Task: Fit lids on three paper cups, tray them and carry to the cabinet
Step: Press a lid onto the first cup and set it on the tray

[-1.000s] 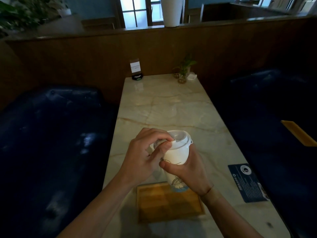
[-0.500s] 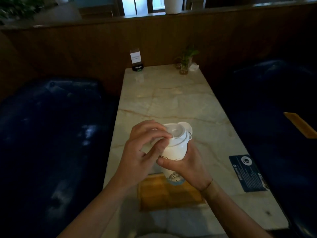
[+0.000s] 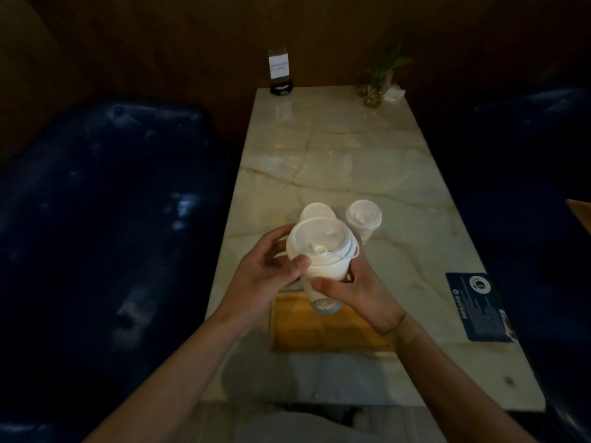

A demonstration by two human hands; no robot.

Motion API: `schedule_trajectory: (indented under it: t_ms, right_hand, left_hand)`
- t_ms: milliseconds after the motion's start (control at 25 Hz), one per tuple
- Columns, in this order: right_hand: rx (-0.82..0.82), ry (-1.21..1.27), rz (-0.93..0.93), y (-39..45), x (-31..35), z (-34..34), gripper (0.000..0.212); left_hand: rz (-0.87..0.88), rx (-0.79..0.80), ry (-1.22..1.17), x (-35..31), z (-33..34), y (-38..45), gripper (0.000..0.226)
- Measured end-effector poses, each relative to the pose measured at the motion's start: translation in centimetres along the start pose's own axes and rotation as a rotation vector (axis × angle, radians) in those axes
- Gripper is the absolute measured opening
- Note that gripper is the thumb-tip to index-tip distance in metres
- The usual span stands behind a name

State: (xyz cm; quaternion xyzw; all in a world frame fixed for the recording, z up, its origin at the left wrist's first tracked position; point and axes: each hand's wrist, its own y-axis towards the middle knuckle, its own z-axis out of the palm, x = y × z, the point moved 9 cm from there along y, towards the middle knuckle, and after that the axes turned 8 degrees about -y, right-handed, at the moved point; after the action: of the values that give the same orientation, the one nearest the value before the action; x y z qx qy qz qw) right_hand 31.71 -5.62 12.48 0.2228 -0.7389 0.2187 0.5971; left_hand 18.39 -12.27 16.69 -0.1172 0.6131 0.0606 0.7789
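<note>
**Lid seated on a hand-held paper cup above the tray**

A white paper cup with a printed blue base (image 3: 323,292) is held above the near end of the flat rectangular wooden tray (image 3: 319,330), which lies on the pale veined marble bench (image 3: 335,148). The cup wall is gripped by the right hand (image 3: 358,292), thumb across the front and fingers curled behind. The white plastic sip lid (image 3: 319,239) on the cup is pinched at its left rim by the left hand (image 3: 265,273), whose fingers (image 3: 275,238) are curled round the edge; the lid is seen slightly tilted, and whether it is fully seated cannot be told. Two further white lidded paper cups are shown standing on the bench beyond the hands: one (image 3: 316,212) directly behind the held cup, mostly hidden, the other (image 3: 364,219) just beside it to the right. A dark blue printed card (image 3: 476,305) lies near the right bench edge. At the far end, a small card stand (image 3: 279,71) and a green plant in a glass jar (image 3: 379,81) are placed.
</note>
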Motion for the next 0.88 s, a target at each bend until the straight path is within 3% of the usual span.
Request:
schedule_trajectory:
  t_ms: [360,640,880]
  right_hand:
    - [0.01,-0.123,0.108,0.9,-6.3,1.8,0.082]
    - [-0.054,-0.162,0.155,1.0,-11.5,5.0,0.092]
    - [-0.07,-0.196,0.165,1.0,-15.2,6.6,0.084]
  left_hand:
    - [-0.074,-0.003,0.105,5.8,-4.6,0.3,0.064]
    - [-0.168,-0.033,0.13,13.1,-7.6,0.1,0.063]
    - [-0.226,-0.052,0.127,17.0,-9.0,-0.4,0.063]
